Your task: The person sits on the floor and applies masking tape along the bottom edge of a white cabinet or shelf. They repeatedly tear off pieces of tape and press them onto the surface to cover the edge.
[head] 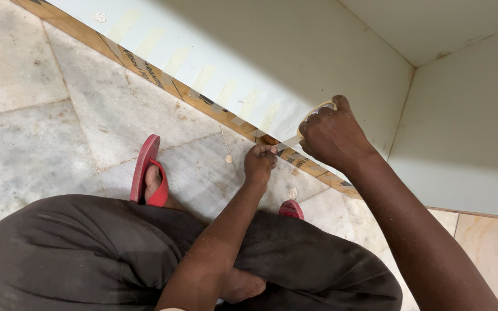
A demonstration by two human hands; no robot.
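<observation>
Cream masking tape roll (318, 112) is being gripped by right hand (332, 137); left hand (259, 163), at its eight o'clock, is pinching the strip (288, 142), which may tear if overstretched.

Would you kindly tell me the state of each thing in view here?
Tape roll: gripped in right hand, strip pulled out.
Left hand: fingers pinching the strip's free end.
Tape strips: stuck across the panel's lower edge.
Red sandals: worn on the feet.

The right hand (332, 137) covers most of the tape roll (317, 110), leaving only a rim showing. The right sandal (291, 209) is mostly hidden behind the knee. The board's edge strip (145, 70) runs off the top edge.
</observation>
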